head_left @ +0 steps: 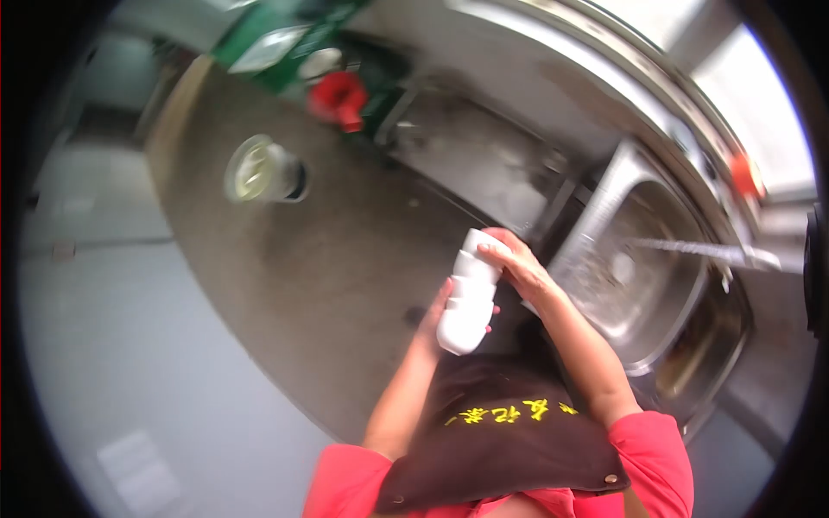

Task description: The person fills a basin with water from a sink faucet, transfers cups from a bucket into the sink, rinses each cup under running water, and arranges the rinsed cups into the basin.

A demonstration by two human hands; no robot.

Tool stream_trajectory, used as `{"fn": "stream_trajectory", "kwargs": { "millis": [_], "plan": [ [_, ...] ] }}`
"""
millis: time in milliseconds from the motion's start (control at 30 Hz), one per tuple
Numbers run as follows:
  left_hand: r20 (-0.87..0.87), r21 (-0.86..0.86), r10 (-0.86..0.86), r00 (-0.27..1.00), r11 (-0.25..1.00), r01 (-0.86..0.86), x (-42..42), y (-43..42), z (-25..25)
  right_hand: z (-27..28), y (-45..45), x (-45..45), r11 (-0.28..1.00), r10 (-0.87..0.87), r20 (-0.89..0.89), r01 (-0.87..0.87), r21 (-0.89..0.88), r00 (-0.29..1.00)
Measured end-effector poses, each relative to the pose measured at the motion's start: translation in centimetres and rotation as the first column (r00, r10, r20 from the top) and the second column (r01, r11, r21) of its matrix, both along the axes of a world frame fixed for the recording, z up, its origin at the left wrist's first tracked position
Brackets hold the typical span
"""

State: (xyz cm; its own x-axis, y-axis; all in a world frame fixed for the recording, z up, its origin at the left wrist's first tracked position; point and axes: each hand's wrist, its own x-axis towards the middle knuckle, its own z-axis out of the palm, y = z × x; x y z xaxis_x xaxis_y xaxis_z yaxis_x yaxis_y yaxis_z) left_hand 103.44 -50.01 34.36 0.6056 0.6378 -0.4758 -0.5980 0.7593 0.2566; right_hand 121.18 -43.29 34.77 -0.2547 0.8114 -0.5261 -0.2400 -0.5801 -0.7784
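Note:
A stack of white cups or small bowls [469, 298] is held in front of the dark apron, tilted, its lower end toward the body. My left hand [439, 312] is wrapped round the lower left side of the stack, with fingertips showing on its right edge. At the stack's upper end, my right hand [513, 262] is closed on the top piece, thumb across it. Both hands touch the stack, well above the dark floor.
To the right is a steel sink [604, 285] with a stream of water from a tap [760, 257]. A steel basin [475, 160] lies ahead. A bucket [268, 173] stands on the floor at upper left, near a red object [339, 97] and a green box [272, 43].

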Motion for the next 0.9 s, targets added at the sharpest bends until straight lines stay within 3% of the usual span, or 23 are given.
{"fn": "stream_trajectory", "kwargs": {
  "millis": [200, 400, 467, 533, 667, 833, 900],
  "plan": [
    [-0.129, 0.035, 0.372, 0.919, 0.928, -0.371, -24.9, -2.0, 1.2, -1.5, 3.2, -28.9, 0.926, 0.259, -0.332, -0.331, -0.183, 0.907],
    [-0.176, 0.079, 0.561, 0.809, 0.827, -0.556, -43.9, -2.0, 4.9, -0.2, 6.8, -51.4, 0.746, 0.545, -0.435, -0.651, -0.137, 0.716],
    [-0.171, 0.129, 0.602, 0.78, 0.799, -0.588, -48.7, -0.2, 5.2, 0.6, 9.4, -57.2, 0.697, 0.57, -0.483, -0.703, -0.144, 0.664],
    [-0.199, 0.138, 0.642, 0.741, 0.767, -0.627, -52.8, 2.5, 5.8, 0.5, 12.7, -62.3, 0.634, 0.574, -0.556, -0.756, -0.164, 0.601],
    [-0.269, 0.177, 0.676, 0.686, 0.735, -0.655, -59.5, 10.9, 5.7, 0.9, 20.9, -70.0, 0.6, 0.571, -0.519, -0.755, -0.265, 0.636],
    [-0.428, 0.131, 0.688, 0.587, 0.689, -0.712, -68.6, 24.8, 2.2, -6.3, 33.5, -80.5, 0.597, 0.515, -0.546, -0.734, -0.325, 0.661],
    [-0.356, 0.106, 0.728, 0.585, 0.654, -0.749, -72.0, 32.0, -2.3, -10.1, 40.3, -84.1, 0.61, 0.484, -0.531, -0.703, -0.365, 0.695]
  ]
}}
